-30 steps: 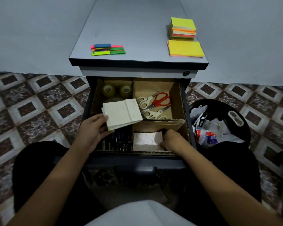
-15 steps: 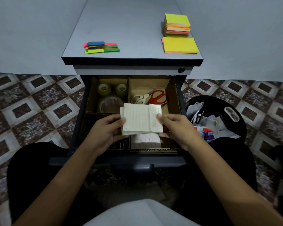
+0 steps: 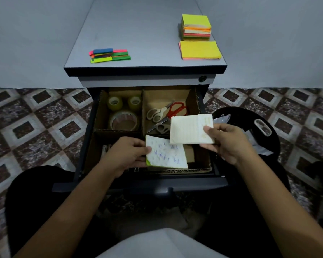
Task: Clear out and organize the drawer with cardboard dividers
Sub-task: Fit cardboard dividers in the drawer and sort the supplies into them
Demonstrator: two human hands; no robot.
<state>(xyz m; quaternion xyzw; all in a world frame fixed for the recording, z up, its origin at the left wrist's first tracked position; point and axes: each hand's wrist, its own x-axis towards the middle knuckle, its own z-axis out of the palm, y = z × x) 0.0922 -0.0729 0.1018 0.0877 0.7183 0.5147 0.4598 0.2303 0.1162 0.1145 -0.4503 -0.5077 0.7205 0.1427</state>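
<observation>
The open drawer (image 3: 149, 180) holds cardboard dividers (image 3: 142, 108) forming four compartments. My left hand (image 3: 127, 155) grips a white notepad (image 3: 166, 155) with blue scribbles and a green edge, over the front right compartment. My right hand (image 3: 226, 140) pinches a stack of lined white paper (image 3: 188, 129), held above the drawer's right side. Tape rolls (image 3: 123, 113) fill the back left compartment. Several scissors (image 3: 166, 113) lie in the back right one. Pens (image 3: 105, 149) show partly in the front left compartment, mostly hidden by my left hand.
On the cabinet top (image 3: 138, 34) lie coloured sticky flags (image 3: 110, 55) at the left and sticky note stacks (image 3: 196, 27), (image 3: 199, 50) at the right. A black bin (image 3: 257, 131) with discarded paper stands right of the drawer. Patterned floor tiles surround the cabinet.
The paper held by both hands has been split. My right hand moved the lined stack to the right and up; my left hand now holds the scribbled notepad lower down.
</observation>
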